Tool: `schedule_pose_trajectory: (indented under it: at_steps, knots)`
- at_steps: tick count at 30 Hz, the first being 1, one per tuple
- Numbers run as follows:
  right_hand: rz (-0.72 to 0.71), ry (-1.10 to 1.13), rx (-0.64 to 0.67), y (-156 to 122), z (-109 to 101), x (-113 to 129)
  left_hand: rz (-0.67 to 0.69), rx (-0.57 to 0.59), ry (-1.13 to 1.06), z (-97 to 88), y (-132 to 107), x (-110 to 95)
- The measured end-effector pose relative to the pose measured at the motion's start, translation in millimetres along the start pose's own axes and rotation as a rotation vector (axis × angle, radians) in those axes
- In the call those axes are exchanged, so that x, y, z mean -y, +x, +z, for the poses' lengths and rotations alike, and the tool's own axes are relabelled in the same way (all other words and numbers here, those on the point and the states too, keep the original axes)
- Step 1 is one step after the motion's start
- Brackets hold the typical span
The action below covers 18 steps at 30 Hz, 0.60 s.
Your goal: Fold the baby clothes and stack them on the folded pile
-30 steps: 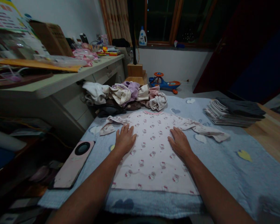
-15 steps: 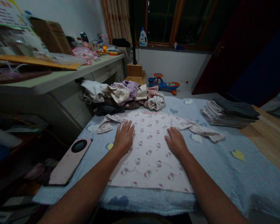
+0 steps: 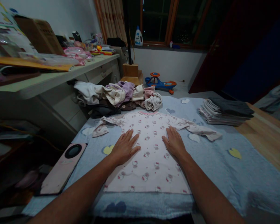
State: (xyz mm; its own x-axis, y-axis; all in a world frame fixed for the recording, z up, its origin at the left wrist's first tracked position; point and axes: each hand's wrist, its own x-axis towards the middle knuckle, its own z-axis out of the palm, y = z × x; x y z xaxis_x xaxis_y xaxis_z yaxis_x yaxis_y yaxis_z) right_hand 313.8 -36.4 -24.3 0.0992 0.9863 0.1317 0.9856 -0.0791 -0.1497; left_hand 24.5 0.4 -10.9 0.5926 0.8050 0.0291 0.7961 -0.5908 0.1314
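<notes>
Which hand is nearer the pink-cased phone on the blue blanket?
Left. The left hand lies flat on the white Hello Kitty garment, to the right of the pink-cased phone. The right hand is farther away, on the garment's other side.

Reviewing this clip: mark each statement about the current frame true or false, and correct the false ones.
1. The left hand lies flat on a white long-sleeved Hello Kitty-print garment. True.
2. The right hand grips the garment's sleeve. False: it lies flat on the garment's body.
3. A pink-cased phone lies on a pale blue blanket, left of the garment. True.
4. A stack of folded clothes lies left of the garment. False: it lies to the garment's right.
</notes>
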Motion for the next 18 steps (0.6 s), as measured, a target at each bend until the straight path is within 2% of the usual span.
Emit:
schedule_pose_trajectory:
  at_steps: [5, 9, 11, 14, 16, 18]
  knots:
    - [-0.001, -0.046, -0.022, 0, -3, 4, 0.014, -0.048, 0.031, -1.0, -2, 12]
    - [-0.018, -0.113, -0.058, 0, -11, 13, 0.003, -0.059, 0.088, -5.0, -5, 2]
    - [-0.088, -0.102, -0.071, -3, -14, 21, 0.045, -0.058, 0.08, -6.6, -8, -10]
    - [-0.308, 0.02, -0.044, -14, -16, 32, 0.178, -0.024, 0.004, -4.7, -16, -27]
    - [-0.423, 0.098, -0.026, -23, -15, 36, 0.234, 0.01, -0.031, -1.4, -23, -32]
    - [-0.463, 0.131, -0.016, -30, -14, 33, 0.253, 0.033, -0.036, 0.8, -29, -32]
